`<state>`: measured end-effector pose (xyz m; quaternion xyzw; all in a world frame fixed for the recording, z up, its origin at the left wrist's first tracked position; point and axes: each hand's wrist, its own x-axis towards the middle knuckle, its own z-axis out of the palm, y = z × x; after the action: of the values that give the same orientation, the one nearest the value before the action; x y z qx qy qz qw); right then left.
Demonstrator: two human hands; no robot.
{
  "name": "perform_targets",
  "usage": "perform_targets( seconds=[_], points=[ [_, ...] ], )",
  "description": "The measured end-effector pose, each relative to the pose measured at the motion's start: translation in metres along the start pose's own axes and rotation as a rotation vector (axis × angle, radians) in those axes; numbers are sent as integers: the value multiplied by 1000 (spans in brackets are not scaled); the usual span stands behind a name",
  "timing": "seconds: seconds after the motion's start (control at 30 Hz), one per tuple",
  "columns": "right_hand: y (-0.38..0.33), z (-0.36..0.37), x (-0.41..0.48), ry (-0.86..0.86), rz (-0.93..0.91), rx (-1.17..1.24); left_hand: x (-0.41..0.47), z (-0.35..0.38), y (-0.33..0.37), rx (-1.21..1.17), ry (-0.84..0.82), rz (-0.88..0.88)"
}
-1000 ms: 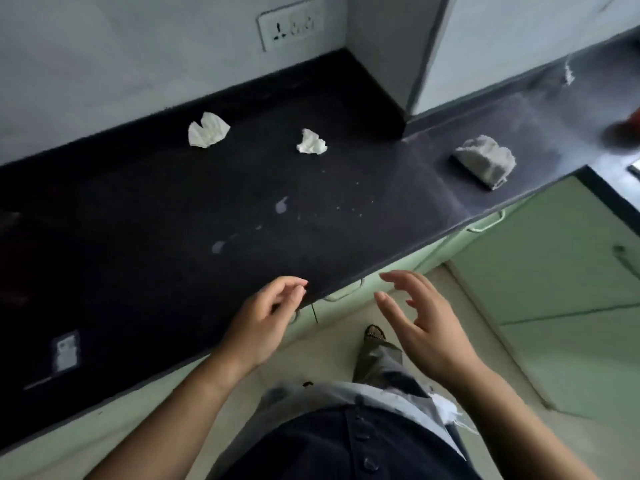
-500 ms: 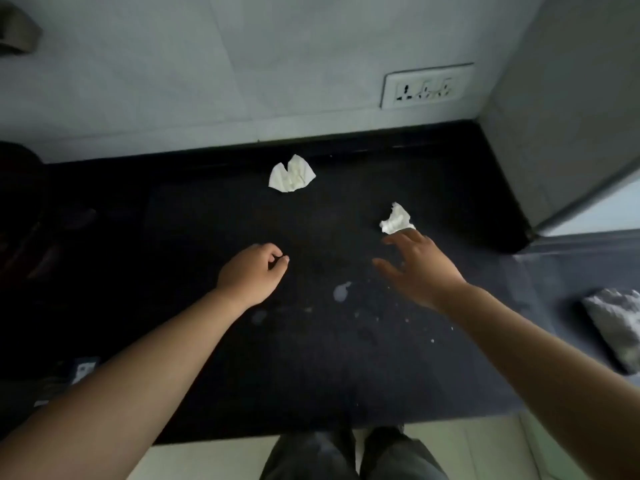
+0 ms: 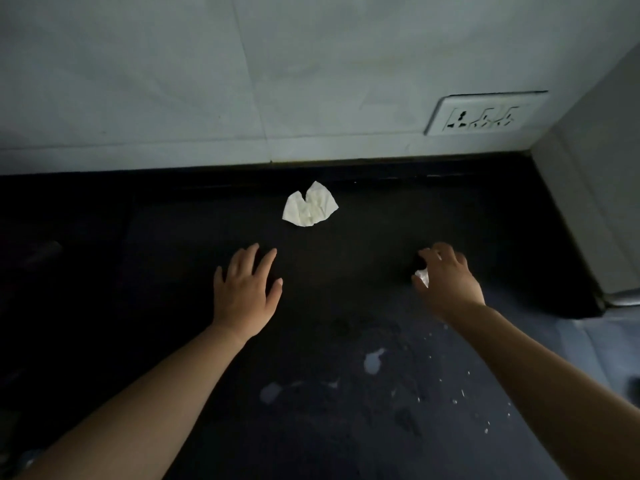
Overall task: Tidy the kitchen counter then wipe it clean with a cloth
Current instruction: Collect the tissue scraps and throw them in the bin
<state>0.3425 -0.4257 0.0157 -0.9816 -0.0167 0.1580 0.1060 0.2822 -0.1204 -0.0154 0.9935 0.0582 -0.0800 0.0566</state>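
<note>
Two crumpled tissues lie on the dark counter (image 3: 346, 271). The small tissue (image 3: 422, 277), right of centre, sits between the curled fingers and thumb of the right hand (image 3: 446, 282), which pinches it from above. The larger tissue (image 3: 310, 205) lies apart at upper centre, near the wall. The left hand (image 3: 246, 289), centre-left, is palm down, fingers straight and spread, holding nothing. Pale spills (image 3: 373, 362) dot the lower centre, and a wall socket (image 3: 485, 114) sits upper right.
</note>
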Motion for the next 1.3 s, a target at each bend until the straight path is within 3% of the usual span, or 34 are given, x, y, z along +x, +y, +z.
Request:
perform_targets(
  seconds=[0.2,0.5,0.8,0.93,1.17,1.3],
  points=[
    [-36,4,12,53,-139,138,-5,13,-9,-90,67,22],
    [-145,-3,68,173,-392,308,-4,17,-12,-171,85,11],
    [-170,20,94,115,-397,74,-3,16,-14,-184,78,5],
    [-170,21,96,38,-385,137,-2,16,-14,-200,86,4],
    [-166,25,78,61,-353,184,-2,16,-13,-198,86,6],
    [-168,26,84,67,-369,99,-2,18,-14,-199,103,2]
  ],
)
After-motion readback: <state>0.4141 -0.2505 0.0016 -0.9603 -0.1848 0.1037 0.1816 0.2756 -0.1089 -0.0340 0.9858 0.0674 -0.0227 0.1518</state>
